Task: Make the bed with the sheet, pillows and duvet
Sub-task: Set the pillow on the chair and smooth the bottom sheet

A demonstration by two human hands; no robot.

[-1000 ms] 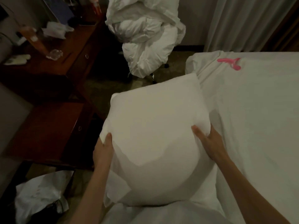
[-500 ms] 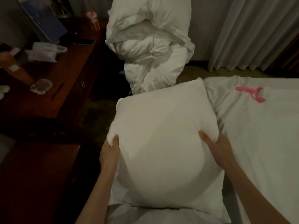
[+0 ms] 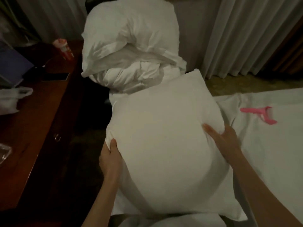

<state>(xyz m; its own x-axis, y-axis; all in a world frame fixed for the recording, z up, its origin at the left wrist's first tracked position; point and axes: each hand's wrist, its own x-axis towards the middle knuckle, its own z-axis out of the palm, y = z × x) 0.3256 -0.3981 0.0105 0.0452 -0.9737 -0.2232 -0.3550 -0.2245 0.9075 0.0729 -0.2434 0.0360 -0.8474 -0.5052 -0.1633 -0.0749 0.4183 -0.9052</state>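
Two hands, the left hand (image 3: 110, 158) and right hand (image 3: 223, 141), grip one white pillow (image 3: 165, 145), fingers curled into its sides. One bundled duvet (image 3: 131, 46) sits beyond, and one pink clip (image 3: 260, 115), perhaps a peg, lies on the sheet (image 3: 270, 153).

Between your hands sits a pillow (image 3: 165, 145) in smooth, matt white cloth. Beyond it, the bundled duvet (image 3: 131, 51) is the same matt white fabric, heavily creased. Right of your right hand, the bed sheet (image 3: 270, 153) is matt cloth, and the pink clip (image 3: 260, 116) on it looks like plastic. Left of your left hand, the desk (image 3: 37, 128) is polished reddish wood with a metal ring pull (image 3: 57, 138).
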